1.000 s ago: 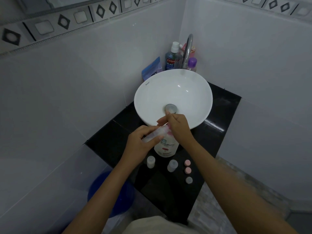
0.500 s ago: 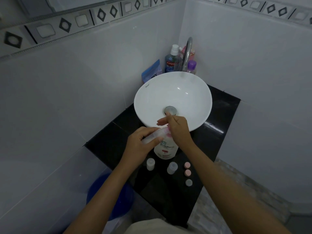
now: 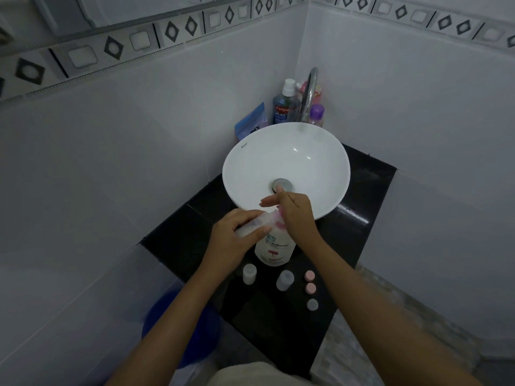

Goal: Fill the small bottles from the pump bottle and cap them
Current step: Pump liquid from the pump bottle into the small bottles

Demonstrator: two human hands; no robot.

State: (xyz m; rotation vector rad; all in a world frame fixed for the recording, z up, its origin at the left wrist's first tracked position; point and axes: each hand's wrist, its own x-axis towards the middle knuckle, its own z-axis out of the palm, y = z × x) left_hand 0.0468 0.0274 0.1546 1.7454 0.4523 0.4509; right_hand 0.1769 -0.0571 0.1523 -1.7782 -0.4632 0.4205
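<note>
A white pump bottle [image 3: 274, 249] with a pink pump stands on the black counter [image 3: 178, 235] in front of the basin. My left hand [image 3: 232, 240] holds a small clear bottle [image 3: 257, 222] tilted, its mouth at the pump's nozzle. My right hand [image 3: 295, 215] rests flat on the pump head, fingers stretched out. Two more small bottles stand uncapped near me, one on the left [image 3: 249, 273] and one on the right [image 3: 284, 280]. To their right lie two pink caps [image 3: 310, 282] and a grey cap [image 3: 312, 304].
A white round basin [image 3: 306, 151] with a metal drain fills the counter's far half, a chrome tap [image 3: 310, 93] behind it. Mouthwash, a purple-capped bottle and a blue packet crowd the back corner. A blue bucket [image 3: 178, 332] sits on the floor at the left.
The view has shifted slightly. Both hands stay at the pump with the small bottle held at the nozzle; no clear movement of objects.
</note>
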